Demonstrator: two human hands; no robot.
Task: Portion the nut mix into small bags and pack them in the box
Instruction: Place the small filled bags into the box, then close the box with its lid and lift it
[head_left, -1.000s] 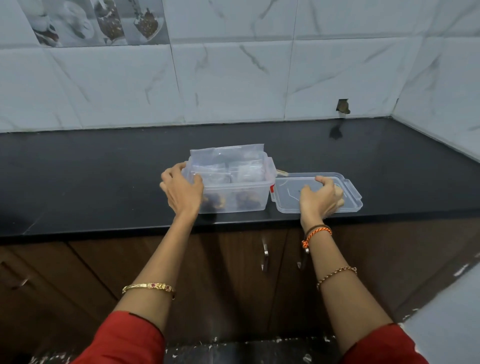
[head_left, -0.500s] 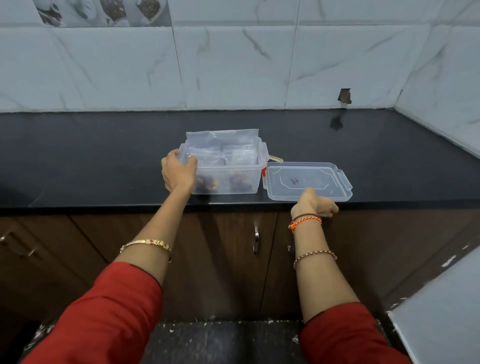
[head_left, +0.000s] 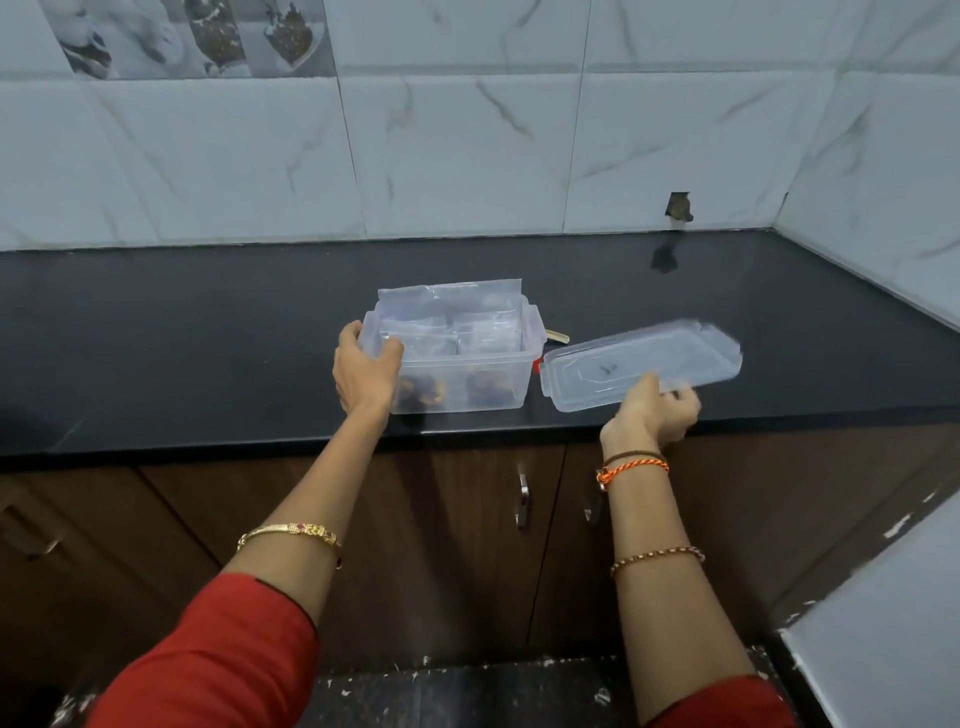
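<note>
A clear plastic box (head_left: 514, 382) stands near the front edge of the black counter. Several small clear bags (head_left: 470, 332) of nut mix stand upright inside it, their tops above the rim. My left hand (head_left: 363, 371) grips the box's left end, thumb over the rim. Just right of the box, the clear lid (head_left: 641, 364) is tilted, its far right side raised off the counter and blurred. My right hand (head_left: 654, 410) holds the lid's near edge, thumb on top and fingers underneath.
The black counter (head_left: 208, 338) runs to tiled walls at the back and right. A small tan object (head_left: 557, 337) lies behind the box's right end. Brown cabinet doors with metal handles (head_left: 522, 499) sit below. A grey surface (head_left: 893, 649) juts in at lower right.
My right hand slid off the lid's top to its near edge, took hold and lifted the lid, which now tilts up. My left hand stayed on the box.
</note>
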